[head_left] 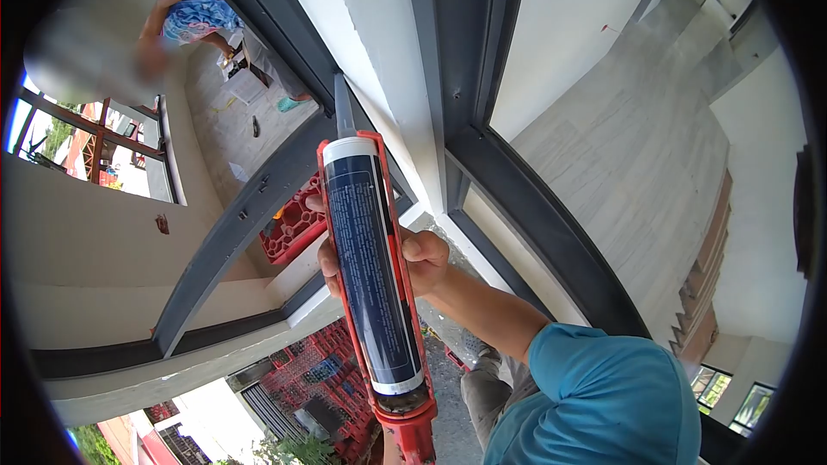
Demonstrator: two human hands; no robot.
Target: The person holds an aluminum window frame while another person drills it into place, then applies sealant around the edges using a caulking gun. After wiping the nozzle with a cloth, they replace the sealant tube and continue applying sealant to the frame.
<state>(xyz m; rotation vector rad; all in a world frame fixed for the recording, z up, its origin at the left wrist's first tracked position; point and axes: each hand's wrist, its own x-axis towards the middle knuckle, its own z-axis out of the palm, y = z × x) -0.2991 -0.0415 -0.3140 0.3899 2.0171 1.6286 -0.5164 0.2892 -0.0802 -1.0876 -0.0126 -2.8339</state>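
A red caulking gun (416, 435) carries a dark blue cartridge (366, 271) with white ends. My right hand (418, 254) is closed around its middle from behind, with the thumb on the right side and fingertips on the left. The grey nozzle (345, 108) points up beside the corner of a dark metal frame (469, 95); contact cannot be made out. A strip of skin of my left hand or wrist (390, 449) shows beside the gun's rear end at the bottom edge. Its fingers are hidden.
A curved dark metal bar (220, 228) crosses at left, near a red crate (297, 232). Another person (202, 21) in a blue patterned top bends over items at upper left. Red lattice material (319, 379) lies below. A pale tiled floor (629, 155) spreads at right.
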